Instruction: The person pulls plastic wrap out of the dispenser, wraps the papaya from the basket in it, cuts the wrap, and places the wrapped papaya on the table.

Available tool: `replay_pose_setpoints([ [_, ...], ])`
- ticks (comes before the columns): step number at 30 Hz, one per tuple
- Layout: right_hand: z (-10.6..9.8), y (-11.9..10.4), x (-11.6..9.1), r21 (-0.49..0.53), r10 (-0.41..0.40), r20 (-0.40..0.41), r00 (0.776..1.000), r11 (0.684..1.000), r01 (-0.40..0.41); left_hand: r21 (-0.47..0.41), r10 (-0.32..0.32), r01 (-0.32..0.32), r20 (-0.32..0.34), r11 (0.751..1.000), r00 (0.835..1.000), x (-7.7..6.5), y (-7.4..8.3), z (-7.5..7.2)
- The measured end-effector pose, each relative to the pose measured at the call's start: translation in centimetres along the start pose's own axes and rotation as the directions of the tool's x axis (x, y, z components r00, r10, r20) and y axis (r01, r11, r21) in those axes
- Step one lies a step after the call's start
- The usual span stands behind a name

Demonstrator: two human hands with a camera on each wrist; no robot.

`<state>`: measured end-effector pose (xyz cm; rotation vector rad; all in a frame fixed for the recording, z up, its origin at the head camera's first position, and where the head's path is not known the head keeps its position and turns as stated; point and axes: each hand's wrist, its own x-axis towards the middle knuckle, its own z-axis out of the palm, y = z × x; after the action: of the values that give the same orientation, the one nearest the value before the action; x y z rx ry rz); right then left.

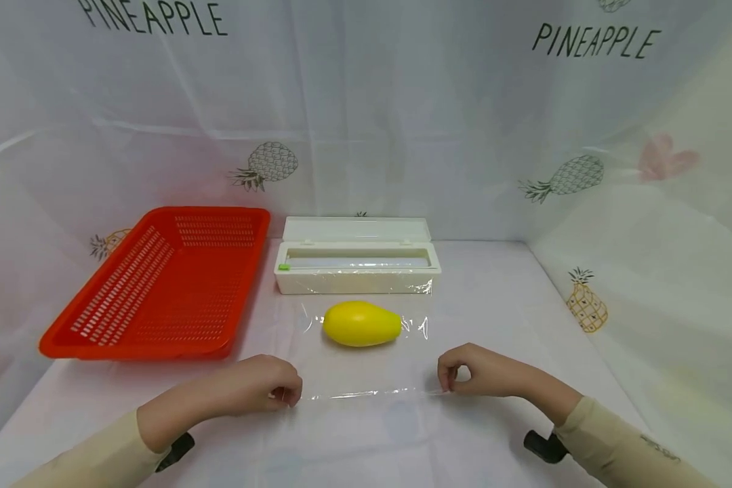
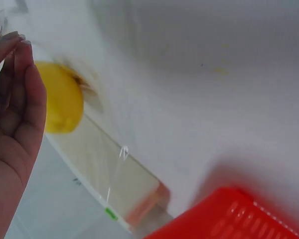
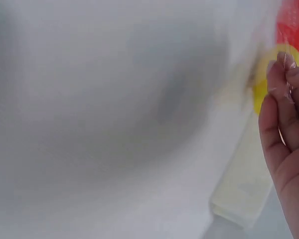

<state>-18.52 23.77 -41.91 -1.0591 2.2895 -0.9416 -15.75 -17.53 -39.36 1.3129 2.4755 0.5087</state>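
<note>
A sheet of clear plastic wrap point(image 1: 366, 376) stretches from the front of a white wrap dispenser point(image 1: 354, 281) toward the person. My left hand point(image 1: 262, 385) pinches its near left corner between thumb and fingers. At the near right corner my right hand point(image 1: 484, 371) pinches the same edge, thumb and forefinger forming a ring. Between the dispenser and the hands lies a yellow papaya-shaped fruit point(image 1: 361, 324), on its side with the narrow end to the right. In the left wrist view the fruit point(image 2: 62, 99) shows just past the fingertips.
A red perforated basket point(image 1: 189, 298) stands at the left. The dispenser's lid point(image 1: 356, 229) is raised at the back, and a green tab point(image 1: 283, 267) sits on its left end. White cloth with pineapple prints hangs behind and at the right.
</note>
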Motion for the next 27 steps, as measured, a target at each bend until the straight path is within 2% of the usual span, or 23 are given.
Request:
replay_pose_setpoints([
  [4, -1.3, -0.5, -0.1, 0.042, -0.099, -0.021, 0.995, 0.994, 0.1, -0.001, -0.003, 0.003, -0.03, 1.0, 1.0, -0.3, 0.1, -1.3],
  [6, -1.9, -0.6, 0.0, 0.047, -0.142, -0.032, 0.989, 0.988, 0.144, -0.015, -0.035, 0.034, -0.048, 0.999, 0.998, -0.5, 0.1, -1.9],
  [9, -2.8, -0.8, 0.1, 0.059, -0.163, -0.05, 0.985, 0.984, 0.166, -0.012, -0.089, 0.088, -0.102, 0.996, 0.991, -0.7, 0.2, -2.8],
  [11, -3.3, -0.8, 0.3, 0.065, -0.161, -0.066, 0.985, 0.984, 0.165, 0.021, -0.12, 0.124, -0.155, 0.992, 0.981, -0.8, 0.2, -3.3],
  [15, -4.3, -0.7, 0.9, 0.065, -0.142, -0.111, 0.984, 0.987, 0.149, 0.117, -0.122, 0.16, -0.279, 0.98, 0.953, -0.5, 0.1, -4.1],
  [17, -4.8, -0.7, 1.3, 0.066, -0.118, -0.133, 0.984, 0.99, 0.127, 0.138, -0.13, 0.182, -0.321, 0.974, 0.938, -0.2, -0.1, -4.4],
  [24, -6.7, -0.4, 2.8, 0.084, -0.046, -0.208, 0.977, 0.994, 0.064, 0.114, -0.214, 0.277, -0.389, 0.954, 0.896, 1.3, -1.5, -5.2],
  [27, -7.3, -0.2, 3.1, 0.089, -0.04, -0.242, 0.97, 0.994, 0.063, 0.075, -0.235, 0.292, -0.424, 0.954, 0.875, 1.9, -2.1, -5.4],
])
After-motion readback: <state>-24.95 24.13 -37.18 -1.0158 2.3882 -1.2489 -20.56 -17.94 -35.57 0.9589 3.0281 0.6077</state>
